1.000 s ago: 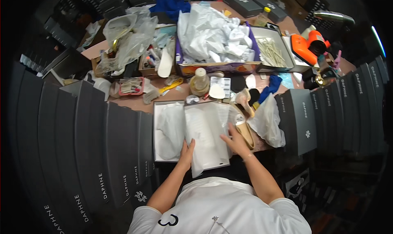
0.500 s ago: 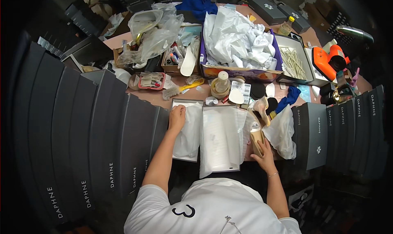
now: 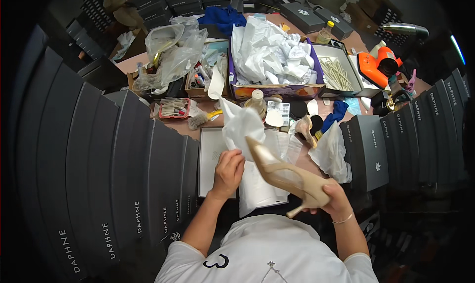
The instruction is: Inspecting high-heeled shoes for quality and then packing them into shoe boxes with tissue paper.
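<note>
Raised over the table, a beige high-heeled shoe (image 3: 297, 181) points its toe to the upper left, its thin heel downward. My right hand (image 3: 338, 199) is closed round its heel end. A thin white wrapping sheet or bag (image 3: 242, 122) hangs blurred from my left hand (image 3: 229, 173), whose fingers are pinched on its lower end; the shoe's toe is close beside it. Beneath my left hand lies a shallow white-lined shoe box part (image 3: 209, 159). To its right, white foam wrap (image 3: 257, 186) covers most of another box, partly hidden by the shoe.
Dark shoe boxes stand in rows at the left (image 3: 128, 169) and right (image 3: 366, 149). Behind the work spot are a purple carton (image 3: 277, 91) of crumpled white paper, a tray of sticks (image 3: 341, 75), an orange tool (image 3: 374, 70), a bottle (image 3: 257, 101) and a brush (image 3: 200, 119).
My right hand has lifted the shoe off the table, toe swinging up and left. My left hand has raised the white sheet out of the left box part and moved right. The head view has shifted slightly.
</note>
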